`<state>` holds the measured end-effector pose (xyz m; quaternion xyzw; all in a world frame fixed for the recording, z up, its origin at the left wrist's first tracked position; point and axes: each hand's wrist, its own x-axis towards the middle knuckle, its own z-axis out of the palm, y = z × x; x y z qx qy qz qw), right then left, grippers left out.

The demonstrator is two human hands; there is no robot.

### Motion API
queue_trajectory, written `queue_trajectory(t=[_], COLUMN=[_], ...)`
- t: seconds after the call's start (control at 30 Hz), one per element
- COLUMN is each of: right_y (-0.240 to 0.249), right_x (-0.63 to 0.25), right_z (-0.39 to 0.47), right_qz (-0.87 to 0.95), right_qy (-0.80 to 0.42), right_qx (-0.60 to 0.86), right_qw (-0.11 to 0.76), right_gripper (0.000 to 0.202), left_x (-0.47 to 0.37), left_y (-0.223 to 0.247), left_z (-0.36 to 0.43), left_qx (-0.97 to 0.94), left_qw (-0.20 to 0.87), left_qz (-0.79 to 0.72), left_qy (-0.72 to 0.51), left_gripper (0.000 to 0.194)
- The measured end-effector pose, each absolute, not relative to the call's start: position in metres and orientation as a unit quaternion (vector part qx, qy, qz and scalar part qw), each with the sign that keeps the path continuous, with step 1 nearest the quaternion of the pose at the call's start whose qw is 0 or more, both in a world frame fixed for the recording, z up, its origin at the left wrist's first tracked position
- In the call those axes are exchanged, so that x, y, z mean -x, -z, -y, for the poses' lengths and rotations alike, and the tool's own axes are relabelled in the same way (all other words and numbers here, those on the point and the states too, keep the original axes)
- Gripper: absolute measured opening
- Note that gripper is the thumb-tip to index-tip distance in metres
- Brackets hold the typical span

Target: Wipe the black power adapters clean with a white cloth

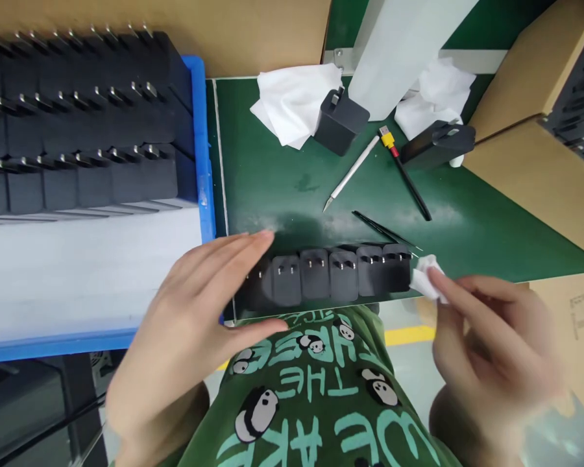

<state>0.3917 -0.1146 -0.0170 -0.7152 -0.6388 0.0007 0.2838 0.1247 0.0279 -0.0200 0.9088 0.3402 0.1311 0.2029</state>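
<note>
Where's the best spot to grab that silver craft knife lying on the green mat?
Probably by the plain silver handle of the craft knife, near its middle, coming from above. It lies flat and slanted on the green mat, blade tip pointing toward the row of black chargers, so keep fingers off that lower end.

A factory assembly station: green bench [282, 181], blue tray [200, 130] of black chargers [78, 123] beside it, cardboard cartons [525, 168].
</note>
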Motion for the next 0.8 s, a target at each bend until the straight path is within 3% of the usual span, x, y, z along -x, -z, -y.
queue_trajectory(t=[0.1, 0.23, 0.37, 0.43, 0.57, 0.67, 0.8], right_y=[0.039, 0.057, 0.051, 0.042, 0.035, 0.046, 0.066], right_x=[-0.382, -0.345, -0.329, -0.339, -0.364, -0.362, -0.339], right_z=[0.112, 0.100, 0.097, 0.101, 0.110, 0.109, 0.102], right_qz=[0.680, 0.770, 0.813, 0.781, 0.689, 0.734, 0.772], right_qy=[0.053, 0.057, -0.119, -0.154, 0.020, 0.034, 0.036], right_qx=[0.681, 0.566, 0.480, 0.507, 0.642, 0.608, 0.544], right_qw=[0.266, 0.290, 0.308, 0.330, 0.334, 0.300, 0.327], right_gripper=[0.063, 0.048, 0.029, 0.037, 0.069, 0.062, 0.049], left_x=[-0.109, -0.108, -0.109, -0.108, -0.105, -0.105, -0.105], left_y=[0.028, 0.037, 0.042, 0.044, 0.048, 0.049, 0.049], left_z=[-0.028, -0.028, -0.028, -0.028, -0.028, -0.029, -0.030], left_qx=[-0.901, -0.900, -0.902, -0.900, -0.896, -0.897, -0.903], left_qw=[0.212, 0.211, 0.203, 0.205, 0.224, 0.227, 0.210], left_qz=[-0.355, -0.348, -0.343, -0.341, -0.334, -0.330, -0.324], left_qy=[-0.133, -0.154, -0.169, -0.176, -0.186, -0.186, -0.190], left_gripper=[0.061, 0.059, 0.058, 0.059, 0.062, 0.060, 0.060])
